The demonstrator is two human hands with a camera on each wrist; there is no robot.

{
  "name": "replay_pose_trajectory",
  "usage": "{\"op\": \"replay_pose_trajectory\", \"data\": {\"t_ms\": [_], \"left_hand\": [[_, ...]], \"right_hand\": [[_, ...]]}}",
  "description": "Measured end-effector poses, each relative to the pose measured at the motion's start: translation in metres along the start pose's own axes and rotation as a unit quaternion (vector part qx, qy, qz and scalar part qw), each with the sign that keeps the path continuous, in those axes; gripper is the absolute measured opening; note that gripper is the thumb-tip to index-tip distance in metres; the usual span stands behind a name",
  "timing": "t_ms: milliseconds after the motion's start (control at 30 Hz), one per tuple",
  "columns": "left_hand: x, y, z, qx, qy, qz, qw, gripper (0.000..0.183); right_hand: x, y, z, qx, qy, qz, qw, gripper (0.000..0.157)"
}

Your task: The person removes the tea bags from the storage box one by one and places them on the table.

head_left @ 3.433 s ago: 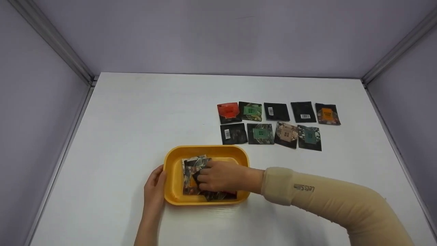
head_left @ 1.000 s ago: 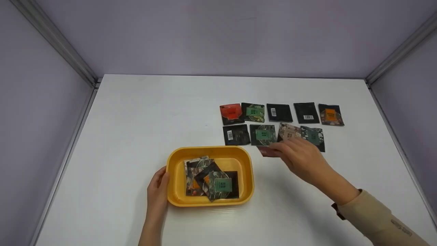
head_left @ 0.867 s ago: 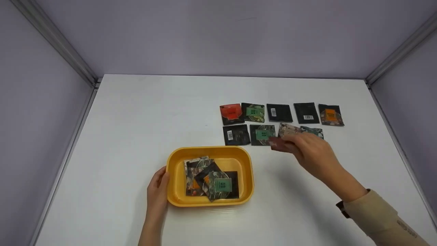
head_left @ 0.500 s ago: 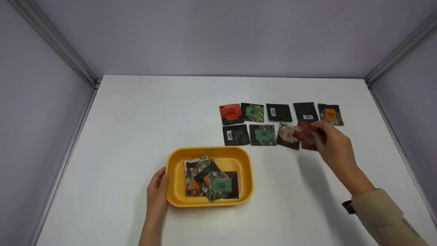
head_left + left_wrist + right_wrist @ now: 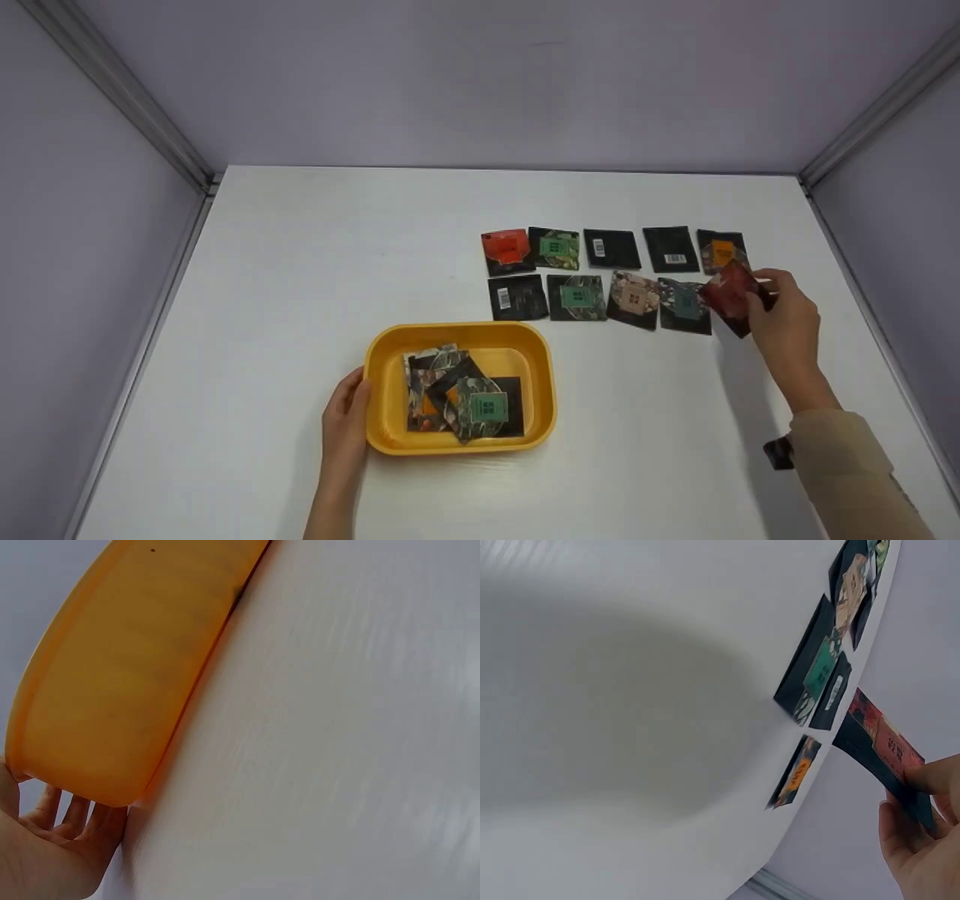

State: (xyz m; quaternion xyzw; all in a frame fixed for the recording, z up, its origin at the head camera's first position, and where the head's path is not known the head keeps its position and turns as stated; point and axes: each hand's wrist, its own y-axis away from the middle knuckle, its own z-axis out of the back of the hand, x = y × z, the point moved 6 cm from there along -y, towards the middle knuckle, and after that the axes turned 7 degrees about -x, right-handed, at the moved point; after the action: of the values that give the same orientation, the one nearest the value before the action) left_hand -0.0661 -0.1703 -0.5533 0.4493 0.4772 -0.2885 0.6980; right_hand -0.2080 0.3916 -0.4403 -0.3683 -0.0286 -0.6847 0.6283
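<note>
Right hand (image 5: pixel 787 322): its thumb and fingers pinch one dark red sachet (image 5: pixel 729 296) by the edge, so the gap between them is narrow

Dark red sachet: it is in the air and tilted, above the right part of the white table (image 5: pixel 285 315); in the head view it covers a corner of the orange-labelled sachet (image 5: pixel 722 247) and comes to the edge of the teal-labelled sachet (image 5: pixel 684 305)

Left hand (image 5: pixel 345 416): it is at the left end of the yellow tub (image 5: pixel 499 361), with fingers against the outside of the wall; I cannot tell if they grip it or only touch it

Yellow tub: it stands upright on the table, nearer to the person than the rows; several sachets overlap inside, and a green-labelled sachet (image 5: pixel 489 407) is on the top

Back row: from left to right, a red-and-black sachet (image 5: pixel 507 253), a leafy green sachet (image 5: pixel 555 248), two black barcode sachets (image 5: pixel 611 249), then the orange-labelled one

Front row: a plain black sachet (image 5: pixel 517 298) with its barcode up, a dark green sachet (image 5: pixel 576 298), a beige-labelled sachet (image 5: pixel 634 300), then the teal-labelled one

Right sleeve (image 5: pixel 851 465): it is beige and reaches to the wrist
</note>
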Motion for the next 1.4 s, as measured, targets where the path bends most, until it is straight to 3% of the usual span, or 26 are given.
{"op": "replay_pose_trajectory", "data": {"t_ms": [100,300,433,900,1100,1400], "left_hand": [[-0.001,0.001,0.000,0.002,0.008,-0.009,0.9999,0.057],[-0.001,0.001,-0.001,-0.002,0.000,0.001,1.0000,0.058],[-0.001,0.001,-0.001,-0.001,0.001,0.008,1.0000,0.059],[-0.001,0.001,-0.001,0.000,-0.004,0.019,0.9998,0.059],[-0.003,0.002,0.000,-0.009,-0.006,0.001,0.9999,0.057],[-0.001,0.000,0.001,-0.007,0.007,0.010,0.9999,0.056]], "right_hand": [[-0.014,-0.001,0.000,-0.007,0.001,-0.034,0.999,0.031],[-0.038,-0.003,-0.005,0.015,-0.008,-0.148,0.989,0.037],[-0.047,-0.003,-0.010,0.026,-0.005,-0.181,0.983,0.040],[-0.067,0.000,-0.025,0.049,0.049,-0.198,0.978,0.046],[-0.073,0.002,-0.028,0.070,0.074,-0.190,0.977,0.044],[-0.074,0.003,-0.031,0.077,0.093,-0.173,0.978,0.043]]}}
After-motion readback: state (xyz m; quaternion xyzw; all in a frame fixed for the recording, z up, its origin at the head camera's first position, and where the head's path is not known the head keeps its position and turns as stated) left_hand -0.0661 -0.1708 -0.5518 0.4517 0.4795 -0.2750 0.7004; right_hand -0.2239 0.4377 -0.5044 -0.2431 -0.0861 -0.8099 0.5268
